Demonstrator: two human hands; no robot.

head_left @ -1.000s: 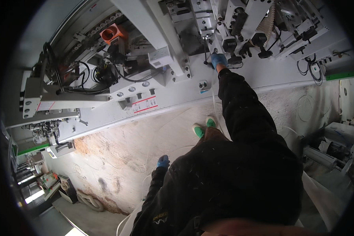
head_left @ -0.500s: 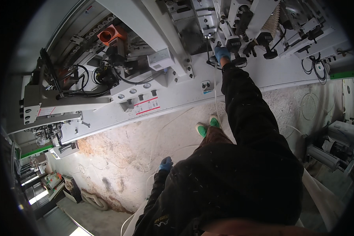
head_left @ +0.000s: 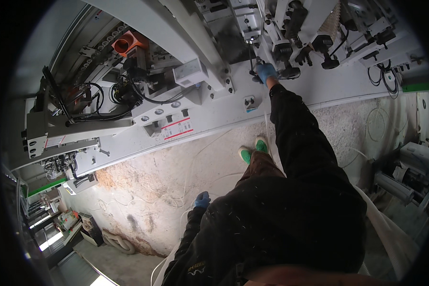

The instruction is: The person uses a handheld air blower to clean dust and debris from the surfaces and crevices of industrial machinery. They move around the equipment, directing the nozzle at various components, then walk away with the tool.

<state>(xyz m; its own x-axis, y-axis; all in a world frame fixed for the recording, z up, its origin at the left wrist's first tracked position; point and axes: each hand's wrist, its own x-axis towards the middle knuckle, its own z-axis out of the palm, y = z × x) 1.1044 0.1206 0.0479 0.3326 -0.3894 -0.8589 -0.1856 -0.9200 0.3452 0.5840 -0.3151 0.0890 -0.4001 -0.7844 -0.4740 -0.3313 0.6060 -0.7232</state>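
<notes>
My right hand (head_left: 266, 72), in a blue glove, reaches forward over the white machine bed (head_left: 209, 110). It is closed around a small dark hand tool (head_left: 257, 64), partly hidden by the glove. A thin pale hose (head_left: 266, 112) hangs below this hand and looks joined to the tool. Just right of the hand stand black-knobbed machine units (head_left: 282, 52); to its upper left is a metal block (head_left: 250, 28). Down at my left side, my left hand (head_left: 202, 199), also blue-gloved, hangs with fingers curled and nothing visible in it.
A slanted white machine frame (head_left: 176, 33) rises left of my reach. Beyond it sit an orange duct piece (head_left: 125, 44), cables and gauges. Pale hoses lie across the stained floor (head_left: 143, 190) around my green shoes (head_left: 245, 155). Grey equipment (head_left: 400, 176) stands at the right.
My right hand has drawn back slightly toward me from the machine units, and the dark tool shows more clearly. The view has shifted a little. My left hand stays at my side.
</notes>
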